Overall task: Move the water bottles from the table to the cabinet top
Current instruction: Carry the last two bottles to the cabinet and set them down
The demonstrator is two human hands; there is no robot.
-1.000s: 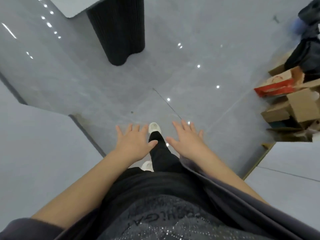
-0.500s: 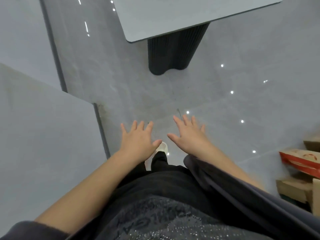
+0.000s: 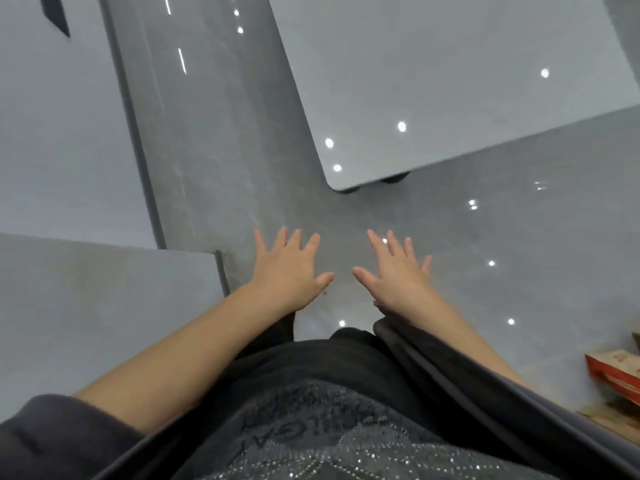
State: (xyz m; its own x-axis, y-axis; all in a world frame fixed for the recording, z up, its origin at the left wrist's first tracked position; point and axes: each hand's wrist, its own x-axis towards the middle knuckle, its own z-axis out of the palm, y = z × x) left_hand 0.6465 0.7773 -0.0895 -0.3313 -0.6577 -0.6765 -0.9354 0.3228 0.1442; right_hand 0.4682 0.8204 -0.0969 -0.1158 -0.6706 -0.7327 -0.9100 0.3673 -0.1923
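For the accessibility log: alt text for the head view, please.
The left hand and right hand reach forward, open and empty, above a glossy grey floor. The rounded corner of a grey table lies ahead on the right; no water bottles show.

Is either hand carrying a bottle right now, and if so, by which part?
No. The left hand and the right hand are both empty, fingers spread over the floor. No bottle is in view.
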